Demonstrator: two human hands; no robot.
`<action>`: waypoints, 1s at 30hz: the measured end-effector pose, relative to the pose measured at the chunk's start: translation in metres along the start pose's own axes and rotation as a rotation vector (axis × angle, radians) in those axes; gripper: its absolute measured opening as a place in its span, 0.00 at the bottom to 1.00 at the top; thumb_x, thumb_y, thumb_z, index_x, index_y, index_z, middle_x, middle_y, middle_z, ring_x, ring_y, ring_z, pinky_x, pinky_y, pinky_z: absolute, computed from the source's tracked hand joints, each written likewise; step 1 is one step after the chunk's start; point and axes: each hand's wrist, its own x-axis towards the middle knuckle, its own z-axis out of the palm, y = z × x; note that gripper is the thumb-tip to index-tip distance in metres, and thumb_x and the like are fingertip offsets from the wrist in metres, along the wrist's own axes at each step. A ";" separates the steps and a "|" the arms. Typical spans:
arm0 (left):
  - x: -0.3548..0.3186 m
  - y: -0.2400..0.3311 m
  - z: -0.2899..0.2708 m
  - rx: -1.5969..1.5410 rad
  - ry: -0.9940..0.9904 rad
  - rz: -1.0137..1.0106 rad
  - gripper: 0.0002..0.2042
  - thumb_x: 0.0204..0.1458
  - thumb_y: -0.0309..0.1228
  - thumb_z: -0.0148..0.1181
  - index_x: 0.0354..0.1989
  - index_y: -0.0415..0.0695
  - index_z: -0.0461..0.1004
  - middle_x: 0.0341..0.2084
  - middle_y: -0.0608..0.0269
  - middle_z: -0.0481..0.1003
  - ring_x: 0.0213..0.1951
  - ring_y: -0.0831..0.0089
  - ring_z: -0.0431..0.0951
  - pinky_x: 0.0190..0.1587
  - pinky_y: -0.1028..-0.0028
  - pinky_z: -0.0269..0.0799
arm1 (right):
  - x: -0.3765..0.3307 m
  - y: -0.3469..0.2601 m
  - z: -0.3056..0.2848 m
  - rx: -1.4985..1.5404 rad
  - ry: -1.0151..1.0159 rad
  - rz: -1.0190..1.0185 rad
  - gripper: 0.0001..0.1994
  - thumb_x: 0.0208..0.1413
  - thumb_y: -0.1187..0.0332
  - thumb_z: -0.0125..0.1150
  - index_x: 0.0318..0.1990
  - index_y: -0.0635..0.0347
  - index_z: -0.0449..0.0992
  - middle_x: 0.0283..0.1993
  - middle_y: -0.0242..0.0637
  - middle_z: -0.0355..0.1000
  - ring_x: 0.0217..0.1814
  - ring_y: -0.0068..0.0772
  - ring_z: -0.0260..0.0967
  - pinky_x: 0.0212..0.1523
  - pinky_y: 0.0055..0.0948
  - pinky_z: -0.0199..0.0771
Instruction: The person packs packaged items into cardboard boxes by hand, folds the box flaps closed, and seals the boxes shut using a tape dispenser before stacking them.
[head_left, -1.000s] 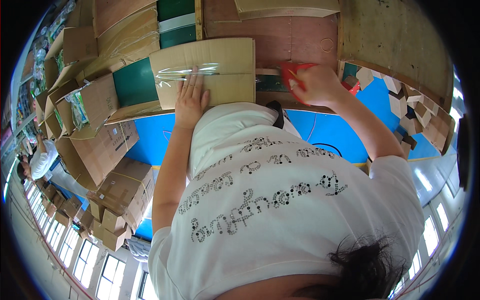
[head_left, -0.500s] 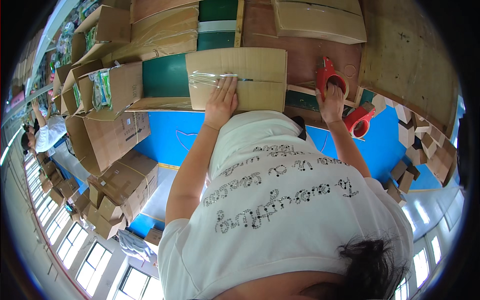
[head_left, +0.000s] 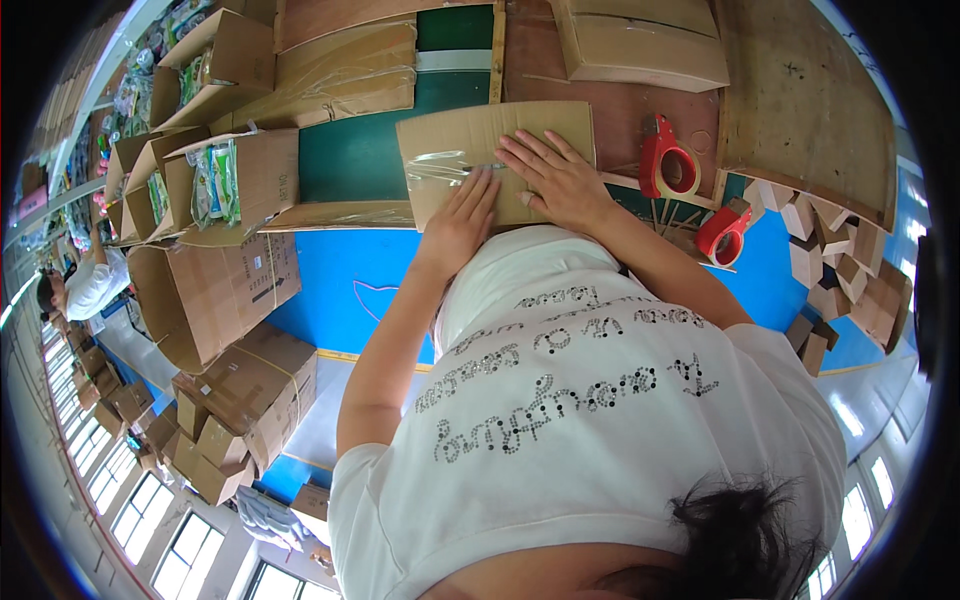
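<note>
A brown cardboard box (head_left: 432,140) lies before me at the table's near edge, with shiny clear tape (head_left: 437,168) along its middle seam. My left hand (head_left: 462,218) rests flat on its near part, fingertips at the seam, holding nothing. Fingers spread, my right hand (head_left: 562,182) presses on the box's right half and is empty too. Just right of the box lies a red tape dispenser (head_left: 656,150) with a roll in it, and no hand is on it. A second red tape dispenser (head_left: 712,236) sits nearer and farther right.
Open cartons (head_left: 265,185) with green-and-clear packages stand on the left. Another closed box (head_left: 640,45) is at the back. Small cardboard boxes (head_left: 805,255) are piled at the right. At far left is another person (head_left: 95,285) in a white top.
My right hand has let go of the red tape dispenser, leaving it on the table, and has moved left onto the box. My left hand stays on the box.
</note>
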 end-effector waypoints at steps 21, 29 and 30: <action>0.024 -0.059 -0.001 -0.507 0.309 -0.837 0.29 0.65 0.48 0.36 0.67 0.38 0.52 0.59 0.45 0.66 0.56 0.49 0.70 0.59 0.63 0.64 | -0.005 0.033 0.039 1.307 0.569 0.701 0.41 0.62 0.45 0.46 0.71 0.64 0.38 0.73 0.48 0.44 0.75 0.43 0.42 0.70 0.38 0.49; -0.004 -0.092 0.020 -1.643 0.296 -1.044 0.33 0.62 0.58 0.31 0.66 0.45 0.56 0.62 0.60 0.62 0.61 0.62 0.65 0.62 0.65 0.62 | -0.013 0.032 0.049 2.167 0.326 0.807 0.37 0.62 0.37 0.39 0.68 0.55 0.56 0.67 0.39 0.60 0.64 0.34 0.62 0.62 0.34 0.64; 0.005 -0.084 0.010 -1.697 0.261 -1.110 0.33 0.62 0.59 0.31 0.66 0.46 0.57 0.62 0.59 0.62 0.61 0.61 0.65 0.62 0.64 0.62 | -0.013 0.035 0.046 2.189 0.280 0.910 0.36 0.61 0.37 0.39 0.67 0.54 0.57 0.67 0.38 0.60 0.65 0.33 0.61 0.62 0.33 0.64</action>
